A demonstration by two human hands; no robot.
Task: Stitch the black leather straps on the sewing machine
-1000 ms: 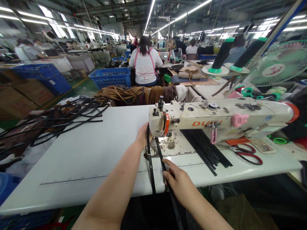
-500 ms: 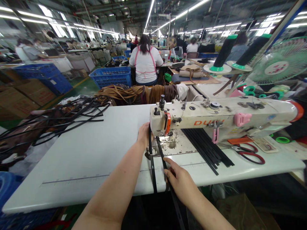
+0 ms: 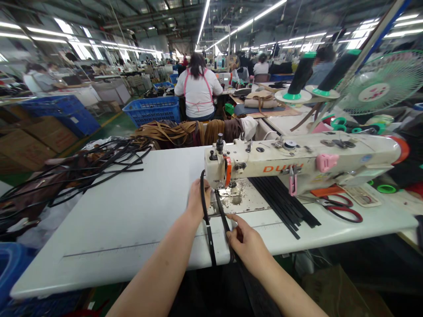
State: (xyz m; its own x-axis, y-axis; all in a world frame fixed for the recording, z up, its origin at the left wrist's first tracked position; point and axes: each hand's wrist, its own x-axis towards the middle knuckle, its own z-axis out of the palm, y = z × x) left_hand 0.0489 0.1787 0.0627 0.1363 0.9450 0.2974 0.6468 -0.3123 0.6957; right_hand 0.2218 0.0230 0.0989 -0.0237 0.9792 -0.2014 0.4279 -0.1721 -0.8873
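The left hand (image 3: 197, 198) lies just left of the needle, fingers curled loosely around the looped part of a black strap (image 3: 209, 229). The right hand (image 3: 246, 244) sits at the near table edge, fingers half closed, fingertips pinching the strap's other run where it slants up under the presser foot. Both runs hang off the front edge of the white table (image 3: 132, 211).

The sewing machine (image 3: 297, 163) carries orange lettering (only "DU" reads clearly). Flat black strips (image 3: 284, 204) lie under its arm, red-handled scissors (image 3: 340, 207) to their right.

Left of the hands the tabletop is open up to a tangle of black straps (image 3: 82, 169) at its far left edge. Beyond, a blue basket (image 3: 155, 110) stands on the floor, contents hidden, behind a heap of brown straps (image 3: 185, 130).
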